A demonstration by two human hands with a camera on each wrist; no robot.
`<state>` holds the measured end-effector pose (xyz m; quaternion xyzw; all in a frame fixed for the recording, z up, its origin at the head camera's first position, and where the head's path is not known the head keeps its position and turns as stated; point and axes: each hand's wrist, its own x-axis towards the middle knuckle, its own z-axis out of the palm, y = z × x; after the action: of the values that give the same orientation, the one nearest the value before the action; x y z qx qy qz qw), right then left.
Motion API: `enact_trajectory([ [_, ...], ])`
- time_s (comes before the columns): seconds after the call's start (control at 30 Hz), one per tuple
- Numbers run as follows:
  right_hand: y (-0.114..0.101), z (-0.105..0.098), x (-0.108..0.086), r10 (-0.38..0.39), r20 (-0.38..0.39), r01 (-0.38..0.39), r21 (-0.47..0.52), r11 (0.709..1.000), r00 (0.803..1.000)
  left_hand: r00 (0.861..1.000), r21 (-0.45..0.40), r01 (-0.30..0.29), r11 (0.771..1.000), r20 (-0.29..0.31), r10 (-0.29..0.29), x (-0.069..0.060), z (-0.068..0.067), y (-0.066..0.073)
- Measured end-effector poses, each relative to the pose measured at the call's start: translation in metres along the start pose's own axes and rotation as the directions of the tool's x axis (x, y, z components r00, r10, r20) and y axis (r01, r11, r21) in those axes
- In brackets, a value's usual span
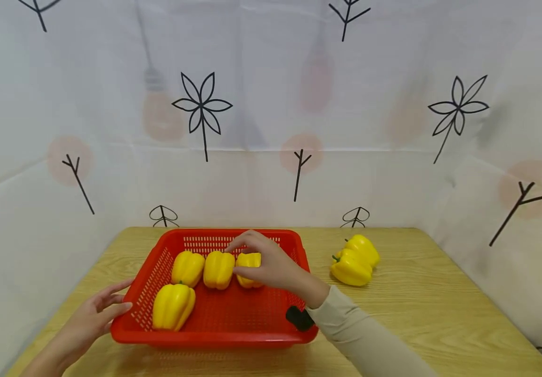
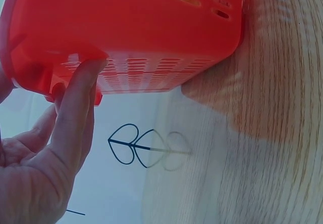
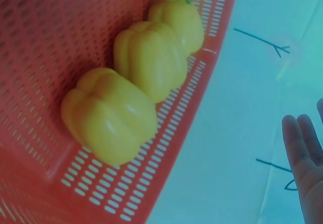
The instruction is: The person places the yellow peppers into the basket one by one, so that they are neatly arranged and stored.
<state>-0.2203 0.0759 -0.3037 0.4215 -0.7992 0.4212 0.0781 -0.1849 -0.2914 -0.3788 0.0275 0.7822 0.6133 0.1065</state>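
Right hand (image 1: 271,259) hovers over basket (image 1: 214,337), fingers parted, nothing gripped. Two loose peppers (image 1: 357,261) on table (image 1: 417,298) at its three o'clock, front one's stem (image 1: 334,258) pointing about ten; right hand nearer. Left hand (image 1: 89,314) pinches basket rim at nine o'clock.

We see a pale wood-grained table (image 1: 440,309) that carries a red slotted basket (image 1: 223,339), set left of the table's middle, and, to the basket's right and apart from it, two yellow peppers (image 1: 352,269) lying against each other, one nearer to us and one just behind.
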Motion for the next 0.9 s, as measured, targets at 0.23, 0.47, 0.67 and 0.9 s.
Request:
enact_trajectory([
  [0.23,0.002,-0.010,-0.010,-0.030,-0.034,0.028,-0.050,0.998,0.999,1.000,-0.013,0.014,1.000,-0.008,-0.014,0.001,-0.001,-0.001],
  [0.47,0.007,-0.024,-0.023,-0.061,-0.078,0.055,-0.076,0.996,0.995,0.999,0.003,0.028,1.000,-0.016,-0.028,0.001,0.000,0.001],
  [0.67,0.009,-0.034,-0.032,-0.041,-0.081,0.033,-0.101,0.994,0.996,1.000,0.012,0.026,1.000,0.000,-0.026,0.000,-0.001,0.002],
  [0.9,0.010,-0.044,-0.045,0.003,-0.108,-0.016,-0.119,0.993,0.994,1.000,0.017,0.025,1.000,-0.011,-0.025,0.000,0.000,0.001],
])
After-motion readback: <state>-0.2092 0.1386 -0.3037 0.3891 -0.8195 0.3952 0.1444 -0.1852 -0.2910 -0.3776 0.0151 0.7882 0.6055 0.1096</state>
